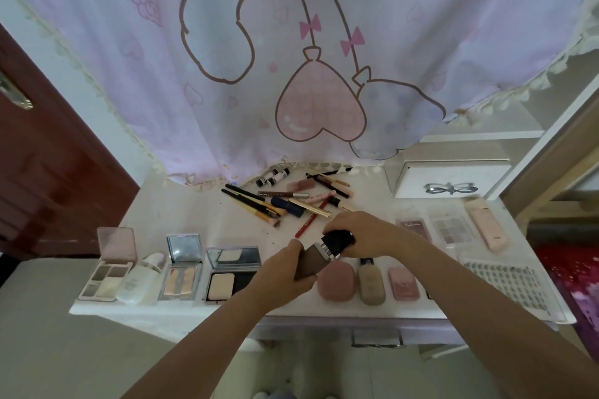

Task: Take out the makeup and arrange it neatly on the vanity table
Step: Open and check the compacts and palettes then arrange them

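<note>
Left hand (285, 272) grips brown bottle (309, 261) body; right hand (353, 233) fingers curl round its black cap (338, 241); both above vanity table (194, 214).

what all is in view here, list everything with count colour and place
foundation bottle: 1, brown with black cap, held above table front
open palettes: 3, pink, silver, black, front left
white bottle: 1, lying between the first two palettes
pink puff: 1, front centre
beige bottle: 1, right of puff
pink case: 1, right of beige bottle
pencils and brushes: loose pile, mixed colours, back centre
white box: 1, back right
curtain: 1, pink-lilac, behind table
left hand: grips bottle body
right hand: grips cap
</note>
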`<state>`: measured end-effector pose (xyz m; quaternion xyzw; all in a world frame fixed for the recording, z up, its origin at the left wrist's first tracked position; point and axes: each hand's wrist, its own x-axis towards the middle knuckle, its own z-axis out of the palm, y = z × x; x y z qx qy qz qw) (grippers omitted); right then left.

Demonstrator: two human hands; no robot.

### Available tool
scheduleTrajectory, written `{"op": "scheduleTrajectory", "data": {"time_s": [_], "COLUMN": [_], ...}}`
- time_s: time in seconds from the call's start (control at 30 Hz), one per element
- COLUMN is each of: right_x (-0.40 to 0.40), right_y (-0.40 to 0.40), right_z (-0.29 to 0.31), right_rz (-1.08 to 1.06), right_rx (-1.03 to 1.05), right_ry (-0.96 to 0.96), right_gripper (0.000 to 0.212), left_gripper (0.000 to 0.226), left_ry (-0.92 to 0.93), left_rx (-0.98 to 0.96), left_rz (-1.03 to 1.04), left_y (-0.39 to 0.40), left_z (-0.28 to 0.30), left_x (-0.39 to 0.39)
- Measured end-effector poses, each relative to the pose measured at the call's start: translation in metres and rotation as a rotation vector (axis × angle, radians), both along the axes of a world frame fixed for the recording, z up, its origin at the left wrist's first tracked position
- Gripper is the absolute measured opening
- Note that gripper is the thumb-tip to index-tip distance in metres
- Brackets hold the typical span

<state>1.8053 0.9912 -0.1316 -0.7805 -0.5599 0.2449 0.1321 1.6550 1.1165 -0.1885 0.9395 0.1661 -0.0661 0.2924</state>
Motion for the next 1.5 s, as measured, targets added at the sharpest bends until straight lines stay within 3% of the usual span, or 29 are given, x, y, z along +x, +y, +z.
{"op": "scheduleTrajectory", "data": {"time_s": [0.17, 0.37, 0.47, 0.63, 0.83, 0.93, 1.13, 1.27, 1.4, 1.5], "right_x": [0.005, 0.003, -0.003, -0.008, -0.011, -0.013, -0.014, -0.020, -0.032, -0.034], "right_y": [0.001, 0.002, -0.001, -0.019, -0.038, -0.044, -0.038, -0.033, -0.022, -0.018], "right_z": [-0.004, -0.015, -0.026, -0.050, -0.075, -0.085, -0.102, -0.120, -0.129, -0.134], "right_rz": [-0.009, -0.125, -0.194, -0.320, -0.340, -0.380, -0.248, -0.170, -0.125, -0.141], "right_rx": [-0.033, 0.015, 0.065, 0.033, -0.171, -0.179, -0.143, -0.179, -0.209, -0.214], "right_ry": [0.012, 0.117, 0.230, 0.225, 0.132, 0.157, 0.008, -0.191, -0.305, -0.331], "right_gripper": [0.044, 0.065, 0.070, 0.054, 0.033, 0.028, 0.013, 0.052, 0.070, 0.072], "left_gripper": [0.040, 0.027, 0.027, 0.030, 0.031, 0.037, 0.045, 0.041, 0.040, 0.044], "left_ry": [-0.023, 0.072, 0.086, 0.026, -0.017, -0.041, -0.050, -0.047, -0.042, -0.044], "left_rx": [-0.281, -0.496, -0.482, -0.350, -0.370, -0.403, -0.483, -0.459, -0.423, -0.408], "left_rz": [0.113, 0.141, 0.178, 0.219, 0.291, 0.323, 0.369, 0.341, 0.317, 0.310], "left_y": [0.000, 0.000, 0.004, 0.011, 0.011, 0.010, 0.015, 0.025, 0.031, 0.033], "left_z": [0.000, -0.005, -0.013, -0.035, -0.052, -0.055, -0.057, -0.058, -0.059, -0.060], "left_x": [-0.002, -0.007, -0.008, -0.008, -0.003, 0.002, 0.017, 0.027, 0.028, 0.024]}}
